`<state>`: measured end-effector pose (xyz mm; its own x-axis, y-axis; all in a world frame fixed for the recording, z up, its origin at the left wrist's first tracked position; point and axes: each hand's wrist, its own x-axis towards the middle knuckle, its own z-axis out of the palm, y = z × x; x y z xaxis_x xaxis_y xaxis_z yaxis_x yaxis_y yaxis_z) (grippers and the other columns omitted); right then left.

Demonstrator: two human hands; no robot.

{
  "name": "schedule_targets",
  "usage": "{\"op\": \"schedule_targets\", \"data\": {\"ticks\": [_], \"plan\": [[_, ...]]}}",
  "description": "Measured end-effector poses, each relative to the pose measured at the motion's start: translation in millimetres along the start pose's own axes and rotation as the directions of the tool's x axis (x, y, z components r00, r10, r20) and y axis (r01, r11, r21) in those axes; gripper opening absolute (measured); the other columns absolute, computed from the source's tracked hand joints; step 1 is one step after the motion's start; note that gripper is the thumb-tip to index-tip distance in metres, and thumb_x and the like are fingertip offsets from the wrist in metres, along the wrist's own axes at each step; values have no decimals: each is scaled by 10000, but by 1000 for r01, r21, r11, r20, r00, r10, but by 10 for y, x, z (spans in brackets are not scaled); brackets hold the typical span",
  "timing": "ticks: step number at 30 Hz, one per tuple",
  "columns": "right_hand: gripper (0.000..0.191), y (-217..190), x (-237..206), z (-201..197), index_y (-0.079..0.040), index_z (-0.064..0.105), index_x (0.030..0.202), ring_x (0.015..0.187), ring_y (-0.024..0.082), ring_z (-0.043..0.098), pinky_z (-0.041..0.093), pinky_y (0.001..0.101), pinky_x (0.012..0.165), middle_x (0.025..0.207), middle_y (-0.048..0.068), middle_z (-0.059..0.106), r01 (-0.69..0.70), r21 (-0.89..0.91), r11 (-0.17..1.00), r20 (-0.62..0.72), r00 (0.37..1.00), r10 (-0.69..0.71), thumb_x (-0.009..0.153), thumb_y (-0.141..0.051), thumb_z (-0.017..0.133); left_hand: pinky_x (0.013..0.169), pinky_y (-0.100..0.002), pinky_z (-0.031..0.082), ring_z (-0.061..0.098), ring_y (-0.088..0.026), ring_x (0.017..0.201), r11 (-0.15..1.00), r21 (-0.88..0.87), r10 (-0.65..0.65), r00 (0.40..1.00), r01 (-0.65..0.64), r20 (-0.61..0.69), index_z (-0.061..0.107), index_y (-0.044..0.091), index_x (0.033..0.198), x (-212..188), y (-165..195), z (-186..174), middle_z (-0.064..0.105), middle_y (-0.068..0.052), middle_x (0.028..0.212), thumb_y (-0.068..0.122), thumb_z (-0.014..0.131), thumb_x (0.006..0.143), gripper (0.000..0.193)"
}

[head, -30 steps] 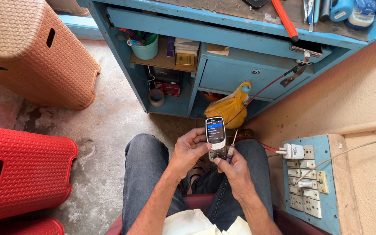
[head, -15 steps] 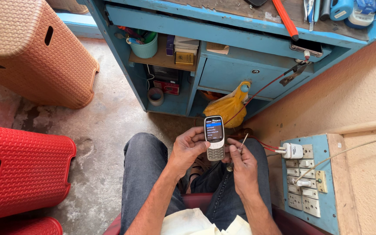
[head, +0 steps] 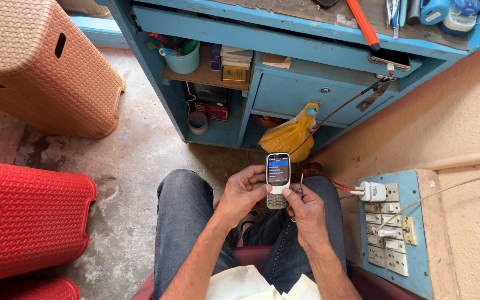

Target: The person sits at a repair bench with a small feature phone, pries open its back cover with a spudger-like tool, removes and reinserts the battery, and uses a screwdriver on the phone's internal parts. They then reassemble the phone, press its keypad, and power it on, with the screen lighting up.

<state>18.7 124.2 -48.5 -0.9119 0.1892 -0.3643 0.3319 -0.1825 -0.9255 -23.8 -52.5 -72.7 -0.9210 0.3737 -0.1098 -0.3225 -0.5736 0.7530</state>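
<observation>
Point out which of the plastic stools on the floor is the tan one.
The stool at top left, lying beside the blue workbench. The other two stools are red and sit lower left.

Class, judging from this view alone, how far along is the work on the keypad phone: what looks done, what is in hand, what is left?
Done: the keypad phone is assembled, with its screen lit and showing a menu. In hand: the left hand holds it, while the right hand presses the keypad and grips a thin metal tool. Left: seemingly the key checks; the phone is not set down.
</observation>
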Motion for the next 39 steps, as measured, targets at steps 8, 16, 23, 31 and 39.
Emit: {"op": "schedule_targets", "data": {"ticks": [8, 16, 23, 31, 39], "plan": [[171, -8, -14, 20, -21, 738, 1001, 603, 23, 459, 361, 189, 528, 778, -41, 618, -11, 8, 1000, 10, 1000, 11, 918, -170, 727, 959, -307, 580, 694, -159, 1078, 1000, 15, -14, 1000, 14, -18, 565, -70, 1353, -12, 50, 9, 711, -156, 1199, -67, 645, 919, 441], [198, -25, -27, 33, -32, 745, 1028, 652, 24, 476, 387, 198, 567, 804, -34, 636, -6, 4, 1000, 32, 999, 6, 921, -197, 722, 948, -310, 590, 700, -162, 1068, 999, 28, -40, 998, 42, -46, 571, -67, 1346, -16, 76, 17, 715, -151, 1189, -62, 646, 914, 438], [240, -8, -29, 67, -18, 658, 1089, 657, 39, 482, 400, 211, 582, 813, -28, 608, -5, -52, 999, 66, 998, 9, 877, -118, 709, 958, -299, 577, 694, -161, 1076, 1000, 13, -25, 998, 26, -49, 565, -64, 1355, 6, 61, 24, 707, -153, 1194, -62, 652, 919, 445], [295, -61, -46, 49, -4, 630, 1136, 661, 42, 484, 403, 212, 583, 832, -12, 611, -27, -34, 999, 72, 997, 29, 868, -117, 679, 970, -306, 577, 688, -168, 1090, 1000, 4, -5, 999, 5, -35, 562, -68, 1359, 38, 8, 58, 700, -156, 1203, -70, 650, 922, 447], [276, -92, -53, 7, -6, 637, 1113, 674, 31, 496, 407, 206, 583, 850, -14, 627, -17, -5, 1000, 70, 997, 18, 887, -160, 673, 976, -303, 575, 688, -170, 1100, 1000, -6, 5, 1000, -5, -24, 553, -72, 1365, 42, -12, 91, 697, -160, 1211, -71, 645, 925, 450]]}}
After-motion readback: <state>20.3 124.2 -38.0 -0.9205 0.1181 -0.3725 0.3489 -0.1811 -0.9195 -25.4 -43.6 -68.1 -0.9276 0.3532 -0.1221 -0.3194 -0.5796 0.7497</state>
